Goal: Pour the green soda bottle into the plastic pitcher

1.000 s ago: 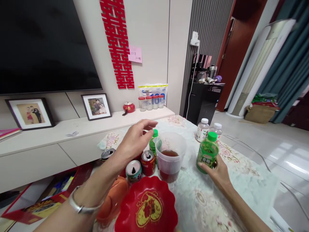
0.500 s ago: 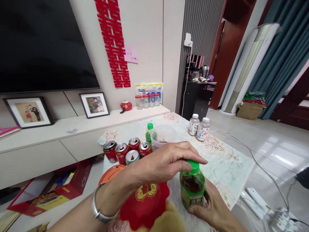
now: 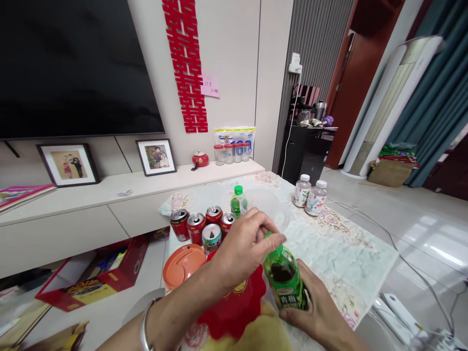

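Note:
A green plastic drink bottle [image 3: 287, 285] with dark liquid inside leans to the left, and my right hand [image 3: 318, 309] is wrapped round its lower body. My left hand [image 3: 243, 243], a bangle on its wrist, closes its fingers over the green bottle cap [image 3: 279, 249]. Under my left forearm lies a red scalloped tray [image 3: 226, 317], partly hidden. An orange plastic dish [image 3: 183, 268] is left of it. Several red drink cans [image 3: 196, 228] and a teal can [image 3: 211, 240] stand beyond. Behind my left hand are a second green-capped bottle [image 3: 239, 202] and a translucent plastic tub [image 3: 265, 200].
Two white-capped bottles [image 3: 316, 200] stand on the far right of the floral tablecloth [image 3: 340, 253]. A fuzzy beige thing [image 3: 268, 334] lies at the near edge. Against the wall, a cabinet [image 3: 120, 190] bears framed pictures and red-lidded jars [image 3: 228, 153].
The bottle has tipped to the left, and my left hand's outstretched fingers have curled round its cap. The view has shifted slightly left, showing more of the orange dish.

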Demonstrator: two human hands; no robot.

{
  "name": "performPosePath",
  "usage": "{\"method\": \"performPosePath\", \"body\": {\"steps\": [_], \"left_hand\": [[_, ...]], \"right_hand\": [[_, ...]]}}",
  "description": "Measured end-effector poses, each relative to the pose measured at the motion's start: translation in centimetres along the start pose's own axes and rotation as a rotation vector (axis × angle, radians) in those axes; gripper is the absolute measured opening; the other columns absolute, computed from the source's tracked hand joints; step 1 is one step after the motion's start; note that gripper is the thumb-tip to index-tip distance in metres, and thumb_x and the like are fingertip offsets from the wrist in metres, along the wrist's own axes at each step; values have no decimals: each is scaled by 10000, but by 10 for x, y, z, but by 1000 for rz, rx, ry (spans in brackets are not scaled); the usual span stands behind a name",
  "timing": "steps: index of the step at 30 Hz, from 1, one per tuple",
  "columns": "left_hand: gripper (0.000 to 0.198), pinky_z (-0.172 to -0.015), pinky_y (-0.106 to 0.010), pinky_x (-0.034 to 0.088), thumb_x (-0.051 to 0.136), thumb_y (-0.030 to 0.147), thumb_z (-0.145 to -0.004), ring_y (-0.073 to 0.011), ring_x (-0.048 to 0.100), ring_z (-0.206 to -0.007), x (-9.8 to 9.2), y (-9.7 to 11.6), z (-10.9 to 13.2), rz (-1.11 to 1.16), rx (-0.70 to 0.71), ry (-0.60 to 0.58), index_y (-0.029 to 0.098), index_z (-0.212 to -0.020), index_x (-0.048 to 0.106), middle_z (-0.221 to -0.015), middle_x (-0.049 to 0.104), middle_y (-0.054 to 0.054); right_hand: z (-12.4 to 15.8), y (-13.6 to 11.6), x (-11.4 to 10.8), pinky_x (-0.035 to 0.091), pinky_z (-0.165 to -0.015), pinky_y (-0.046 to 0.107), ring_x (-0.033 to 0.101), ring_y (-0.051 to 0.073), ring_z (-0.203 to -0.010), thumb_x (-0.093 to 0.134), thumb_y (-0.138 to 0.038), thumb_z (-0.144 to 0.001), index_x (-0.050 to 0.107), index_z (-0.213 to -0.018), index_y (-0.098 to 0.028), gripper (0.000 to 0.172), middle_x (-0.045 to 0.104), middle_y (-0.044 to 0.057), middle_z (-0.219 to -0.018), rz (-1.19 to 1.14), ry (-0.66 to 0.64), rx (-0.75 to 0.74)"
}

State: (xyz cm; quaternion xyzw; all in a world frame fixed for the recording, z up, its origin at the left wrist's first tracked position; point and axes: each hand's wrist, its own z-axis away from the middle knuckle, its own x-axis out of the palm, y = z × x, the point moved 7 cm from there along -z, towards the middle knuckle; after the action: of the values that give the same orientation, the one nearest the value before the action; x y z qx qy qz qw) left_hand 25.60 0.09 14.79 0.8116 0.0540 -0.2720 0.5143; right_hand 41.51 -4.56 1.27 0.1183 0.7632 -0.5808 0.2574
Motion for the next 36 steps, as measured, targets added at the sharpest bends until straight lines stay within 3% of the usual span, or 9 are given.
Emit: {"method": "performPosePath", "body": {"steps": [3,7,10,12,20,25,28,34,36], "left_hand": [[178,-763,-316,427,569,258,-943,-155,556,-784,-2,-4,3,27,29,22,189,-802,655,-847,592,-9],[342,-710,-317,465,479,398,-1002,-132,576,-731,7,-18,7,272,-65,-170,189,-1134,715,-1091,608,-60],[325,-723,-297,447,629,292,-873,-146,561,-823,9,-22,8,347,-70,-295,197,-1167,728,-1118,594,-58],[357,-726,-292,433,654,219,-793,-145,530,-830,7,-23,7,339,-55,-310,197,-1139,741,-1097,586,-48],[203,-629,-281,356,732,296,-780,-121,448,-664,3,-24,11,145,-112,-29,180,-938,683,-772,475,41],[281,-546,-252,303,720,398,-789,-107,380,-598,12,-35,19,364,-227,73,190,-908,576,-660,433,79],[264,-538,-240,296,726,357,-782,-103,380,-601,14,-39,20,350,-244,79,207,-868,527,-654,427,83],[344,-634,-257,429,695,234,-768,-111,487,-715,7,-26,15,308,-132,-170,207,-1110,712,-962,498,-3],[372,-630,-254,426,651,185,-770,-109,482,-710,2,-23,15,225,-127,-235,218,-1129,740,-965,490,-3]], "right_hand": [[-1,0,3,475,-792,377,597,269,-920,740,-445,-709,593,-905,-230,326,602,38,-954,-9,-24,15],[-2,0,4,472,-830,382,587,311,-1037,740,-459,-693,589,-900,-242,336,591,38,-948,-41,-20,20],[-3,-1,4,471,-815,376,591,308,-1025,734,-466,-697,587,-886,-244,326,590,36,-936,-41,-23,21],[-4,-1,4,471,-790,370,600,286,-961,730,-465,-700,588,-879,-240,321,595,34,-931,-34,-31,24],[-5,-2,3,479,-734,356,598,246,-861,729,-446,-721,620,-925,-225,320,612,30,-930,20,-3,8],[-3,-2,-4,472,-695,347,578,233,-808,731,-372,-705,616,-917,-239,275,588,16,-890,112,65,-43],[-3,-3,-6,481,-697,347,590,238,-817,736,-358,-696,619,-934,-245,288,598,17,-899,123,81,-63],[-2,-5,-4,476,-684,339,584,227,-791,733,-412,-723,633,-924,-237,284,594,13,-877,90,44,-55],[-2,-5,-3,469,-679,337,578,225,-789,739,-409,-718,628,-906,-235,279,590,12,-874,90,37,-58]]}}
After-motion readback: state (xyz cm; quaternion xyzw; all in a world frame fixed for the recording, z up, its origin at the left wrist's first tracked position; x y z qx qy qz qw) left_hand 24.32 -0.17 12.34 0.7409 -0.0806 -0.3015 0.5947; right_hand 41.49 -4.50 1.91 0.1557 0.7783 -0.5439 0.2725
